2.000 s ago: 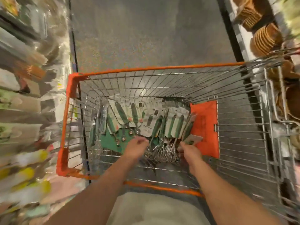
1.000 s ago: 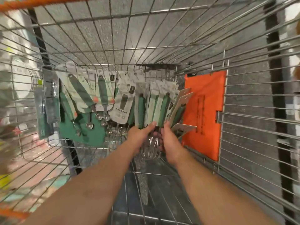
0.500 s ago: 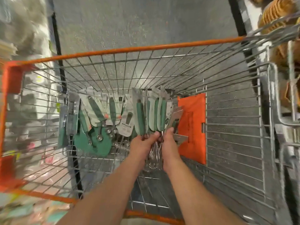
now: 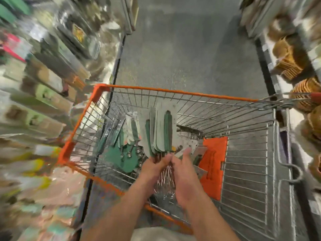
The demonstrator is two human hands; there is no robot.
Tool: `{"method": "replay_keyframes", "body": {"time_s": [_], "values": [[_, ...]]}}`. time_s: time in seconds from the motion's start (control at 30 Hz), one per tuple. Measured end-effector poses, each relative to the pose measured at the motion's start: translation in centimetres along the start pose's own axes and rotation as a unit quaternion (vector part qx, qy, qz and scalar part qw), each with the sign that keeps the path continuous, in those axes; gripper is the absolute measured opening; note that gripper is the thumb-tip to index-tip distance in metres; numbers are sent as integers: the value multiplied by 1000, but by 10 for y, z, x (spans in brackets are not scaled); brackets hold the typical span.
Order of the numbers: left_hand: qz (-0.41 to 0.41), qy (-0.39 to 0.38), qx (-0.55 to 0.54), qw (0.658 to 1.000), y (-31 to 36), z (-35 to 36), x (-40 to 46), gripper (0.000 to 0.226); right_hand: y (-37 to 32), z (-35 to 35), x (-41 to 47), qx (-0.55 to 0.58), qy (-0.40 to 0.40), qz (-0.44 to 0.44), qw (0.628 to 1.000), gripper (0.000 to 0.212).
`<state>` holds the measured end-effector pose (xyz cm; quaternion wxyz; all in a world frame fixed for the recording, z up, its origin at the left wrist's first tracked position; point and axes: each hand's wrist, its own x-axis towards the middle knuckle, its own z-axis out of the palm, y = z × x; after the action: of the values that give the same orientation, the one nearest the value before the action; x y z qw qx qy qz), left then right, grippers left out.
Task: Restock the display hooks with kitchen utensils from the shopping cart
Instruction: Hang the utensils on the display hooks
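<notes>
A bundle of carded whisks [image 4: 160,133] with green handles stands upright above the wire shopping cart [image 4: 182,93]. My left hand [image 4: 153,166] is closed around the bundle just below the cards. My right hand [image 4: 184,173] presses flat against the wire heads [image 4: 165,181] from the right, fingers apart. More green-handled utensils [image 4: 125,134] on cards lie in the cart's left half, beside a green spatula-like piece [image 4: 123,159].
An orange panel [image 4: 214,164] lines the cart's right side. Blurred packaged goods [image 4: 40,94] fill the shelving on the left. Woven baskets [image 4: 291,61] sit on shelves to the right. Grey aisle floor [image 4: 187,54] stretches ahead of the cart.
Both hands have gathered the whisks and lifted them up from the cart floor. The view has pulled back and swung, showing the aisle and shelves.
</notes>
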<state>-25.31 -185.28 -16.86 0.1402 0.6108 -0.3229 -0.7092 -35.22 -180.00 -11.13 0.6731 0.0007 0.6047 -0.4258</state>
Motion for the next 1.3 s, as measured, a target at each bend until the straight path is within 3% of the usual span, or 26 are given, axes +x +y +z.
{"method": "replay_keyframes", "body": {"time_s": [0.17,0.23,0.37,0.47,0.67,0.73,0.83,0.9,1.0,1.03,1.13,1.23,1.3], "values": [[57,-7,-98,993,19,-24,-36,70,-7,31,-30,11,-47,-84,995,106],[91,6,-145,985,22,-39,-50,66,-9,51,-44,3,-41,-107,993,94],[135,18,-222,965,14,-78,-89,49,6,98,-74,-74,-38,-123,989,51],[176,63,-236,954,-7,-121,-124,28,30,134,-95,-144,-36,-122,981,39],[198,159,-304,918,-52,-193,-186,42,71,211,-110,-256,-113,-166,946,38],[209,210,-301,906,-62,-213,-207,41,81,242,-116,-288,-162,-174,928,35],[222,274,-297,888,-78,-237,-229,59,95,287,-122,-315,-242,-164,903,30],[227,309,-304,872,-87,-254,-242,52,107,316,-130,-335,-295,-158,881,29],[223,356,-351,836,-88,-272,-263,9,124,351,-144,-363,-368,-148,843,18],[227,369,-380,817,-89,-279,-271,7,132,363,-149,-373,-391,-145,829,19],[234,426,-401,777,-96,-295,-289,35,157,390,-161,-383,-458,-142,789,20],[239,474,-443,723,-111,-300,-305,29,183,408,-171,-405,-510,-141,746,10],[245,499,-456,695,-121,-300,-318,38,203,414,-178,-417,-534,-128,724,13]]}}
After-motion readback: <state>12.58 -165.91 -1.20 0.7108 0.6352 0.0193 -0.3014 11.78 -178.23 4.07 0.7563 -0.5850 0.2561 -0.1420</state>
